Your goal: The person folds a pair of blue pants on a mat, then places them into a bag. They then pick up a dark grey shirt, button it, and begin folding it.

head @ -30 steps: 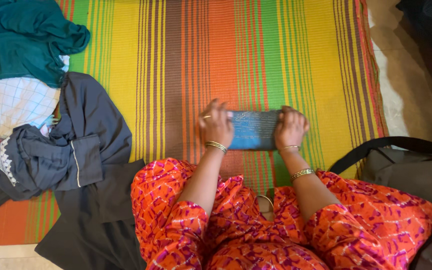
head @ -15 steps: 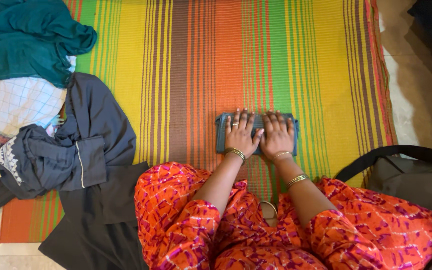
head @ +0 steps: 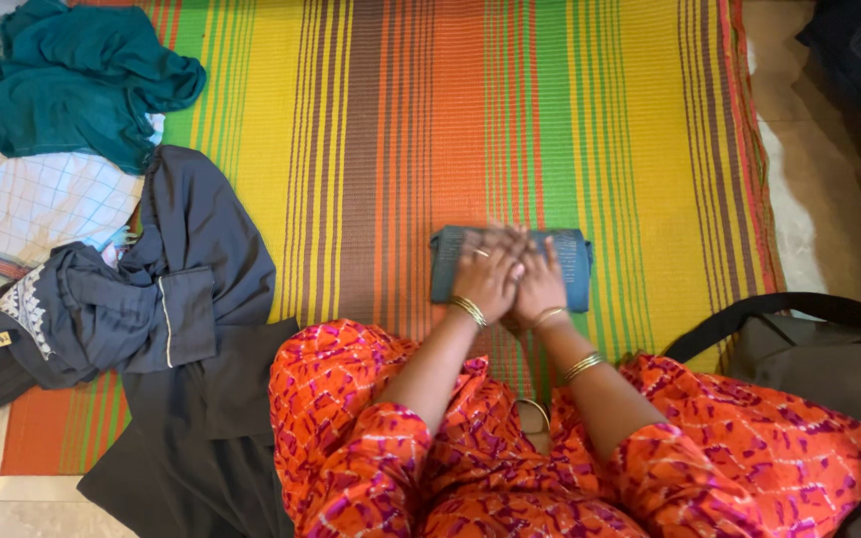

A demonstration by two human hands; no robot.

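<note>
Orange-and-magenta patterned clothing (head: 749, 448), gold bangles (head: 469, 310)

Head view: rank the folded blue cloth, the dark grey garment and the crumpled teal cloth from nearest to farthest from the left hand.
1. Folded blue cloth, directly under the left hand.
2. Dark grey garment, to its left.
3. Crumpled teal cloth, far upper left.
</note>
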